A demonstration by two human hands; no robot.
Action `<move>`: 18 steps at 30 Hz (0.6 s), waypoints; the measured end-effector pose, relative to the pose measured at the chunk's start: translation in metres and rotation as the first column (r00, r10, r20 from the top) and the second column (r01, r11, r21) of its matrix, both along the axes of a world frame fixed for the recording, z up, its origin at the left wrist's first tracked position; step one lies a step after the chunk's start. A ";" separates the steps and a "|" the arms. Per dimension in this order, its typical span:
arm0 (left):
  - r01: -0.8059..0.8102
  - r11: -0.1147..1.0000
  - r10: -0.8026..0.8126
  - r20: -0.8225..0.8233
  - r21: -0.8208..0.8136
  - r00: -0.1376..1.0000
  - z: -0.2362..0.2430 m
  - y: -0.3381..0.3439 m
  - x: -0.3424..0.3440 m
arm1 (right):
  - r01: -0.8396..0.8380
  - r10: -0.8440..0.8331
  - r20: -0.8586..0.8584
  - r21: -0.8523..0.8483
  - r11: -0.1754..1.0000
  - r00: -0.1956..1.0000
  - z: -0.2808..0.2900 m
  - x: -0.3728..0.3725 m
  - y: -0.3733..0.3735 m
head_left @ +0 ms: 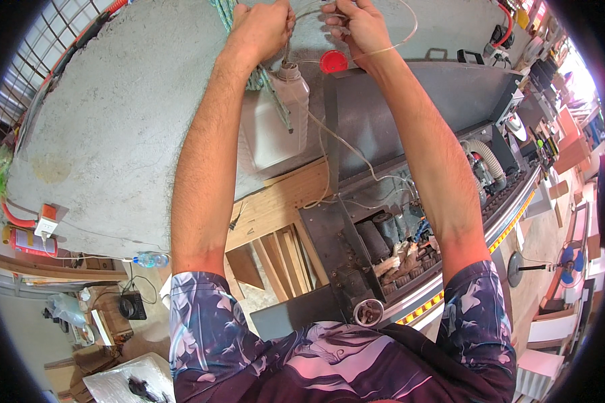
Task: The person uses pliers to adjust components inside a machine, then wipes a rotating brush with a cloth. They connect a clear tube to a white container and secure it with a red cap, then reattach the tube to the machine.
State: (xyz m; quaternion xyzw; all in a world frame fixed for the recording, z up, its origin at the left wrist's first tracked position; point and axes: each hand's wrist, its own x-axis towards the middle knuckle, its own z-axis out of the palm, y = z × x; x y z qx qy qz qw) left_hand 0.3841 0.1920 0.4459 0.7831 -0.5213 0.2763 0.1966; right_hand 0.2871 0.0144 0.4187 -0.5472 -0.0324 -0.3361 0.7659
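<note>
Both arms reach up to the top edge, against a grey wall. My left hand (262, 30) is closed just above the neck of a whitish plastic jug (275, 131), gripping a thin clear tube that runs down into the opening. To its right, my right hand (359, 27) pinches the same kind of tube (413, 33), its other fingers loosely curled; the tube loops round beside the wrist. Green-white rope (225, 10) hangs behind my left hand and past the jug. A red round cap (333, 61) is near my right wrist. The fingertips are partly cut off.
The jug is over a wooden board (282, 201). Right of it, a dark machine (410, 148) has its cover raised, with motors, hoses and a handwheel (368, 311) showing. Thin tubing (349, 144) trails from jug to machine. A blue fan (570, 265) stands far right, a plastic bottle (151, 259) left.
</note>
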 end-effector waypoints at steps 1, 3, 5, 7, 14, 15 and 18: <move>0.004 1.000 -0.004 0.000 -0.001 1.000 0.000 0.000 0.001 | -0.003 0.003 0.003 -0.003 1.000 1.000 0.000 0.000 0.000; 0.014 1.000 -0.014 -0.001 -0.004 1.000 0.000 0.001 0.000 | -0.007 0.007 0.007 -0.009 1.000 1.000 0.000 0.000 0.000; -0.017 1.000 0.017 0.002 0.026 1.000 0.002 0.000 -0.002 | -0.022 0.023 0.012 -0.015 1.000 1.000 0.000 -0.001 0.000; -0.024 0.999 0.024 0.002 0.036 1.000 0.002 0.001 -0.004 | -0.027 0.027 -0.004 -0.022 0.999 1.000 0.000 -0.002 0.002; 0.073 0.996 -0.077 -0.070 -0.048 0.995 0.006 0.006 -0.010 | -0.048 0.017 -0.159 -0.193 0.980 0.987 -0.001 0.000 0.003; 0.080 0.995 -0.085 -0.089 -0.061 0.992 0.007 0.006 -0.012 | -0.052 0.008 -0.186 -0.236 0.970 0.983 0.000 0.000 0.004; 0.065 0.997 -0.069 -0.189 -0.030 0.980 0.013 0.008 -0.018 | 0.016 -0.129 -0.291 -0.361 0.933 0.948 -0.003 -0.005 0.008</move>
